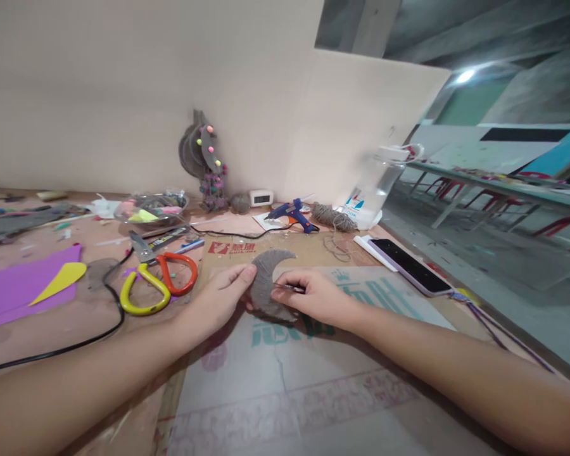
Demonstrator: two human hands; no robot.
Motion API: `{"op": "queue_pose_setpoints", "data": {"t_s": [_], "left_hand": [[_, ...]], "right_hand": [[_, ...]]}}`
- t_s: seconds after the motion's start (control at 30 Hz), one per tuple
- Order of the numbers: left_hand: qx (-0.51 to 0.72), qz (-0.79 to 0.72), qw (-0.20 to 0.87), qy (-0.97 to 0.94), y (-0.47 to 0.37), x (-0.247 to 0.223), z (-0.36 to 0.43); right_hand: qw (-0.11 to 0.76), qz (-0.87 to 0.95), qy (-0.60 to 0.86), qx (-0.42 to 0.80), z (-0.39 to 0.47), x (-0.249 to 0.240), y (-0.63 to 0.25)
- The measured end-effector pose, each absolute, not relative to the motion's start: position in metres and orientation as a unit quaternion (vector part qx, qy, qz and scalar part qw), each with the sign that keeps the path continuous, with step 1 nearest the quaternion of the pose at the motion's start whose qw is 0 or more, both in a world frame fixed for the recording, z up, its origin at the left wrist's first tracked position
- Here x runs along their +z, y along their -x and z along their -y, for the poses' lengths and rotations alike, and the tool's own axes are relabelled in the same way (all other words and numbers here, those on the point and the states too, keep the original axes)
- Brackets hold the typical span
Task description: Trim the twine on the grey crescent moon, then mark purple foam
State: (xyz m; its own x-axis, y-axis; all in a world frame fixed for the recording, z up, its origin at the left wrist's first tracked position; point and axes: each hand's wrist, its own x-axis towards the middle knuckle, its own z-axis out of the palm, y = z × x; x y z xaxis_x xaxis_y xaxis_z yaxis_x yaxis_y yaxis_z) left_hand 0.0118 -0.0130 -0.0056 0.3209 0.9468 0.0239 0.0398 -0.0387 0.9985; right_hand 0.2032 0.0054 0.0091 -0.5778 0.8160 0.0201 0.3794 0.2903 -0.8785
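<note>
A crescent moon shape wrapped in grey yarn stands tilted above the printed sheet. My left hand is closed on its outer left edge, thumb on the front face and fingers behind. At its inner curve, my right hand is closed in a pinch. What looks like a thin strand of yarn shows at the right fingertips, though its ends are hidden. Beyond the hands lies a loose skein of grey yarn, with a thin strand trailing from it towards me.
Scissors with red and yellow handles lie left of my hands, near a black cable and purple sheets. A blue glue gun, a bowl, a clear bottle and a phone stand or lie farther out.
</note>
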Motion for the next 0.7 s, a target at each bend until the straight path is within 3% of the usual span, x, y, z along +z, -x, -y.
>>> {"op": "queue_pose_setpoints", "data": {"t_s": [0.33, 0.7], "left_hand": [[0.369, -0.42, 0.542, -0.628, -0.0126, -0.0014, 0.0132], [0.401, -0.439, 0.556, -0.581, -0.0107, -0.0043, 0.0125]], "right_hand": [[0.281, 0.747, 0.398, 0.453, -0.0089, 0.0034, -0.2064], [0.254, 0.752, 0.372, 0.481, -0.0062, 0.0044, -0.2055]]}}
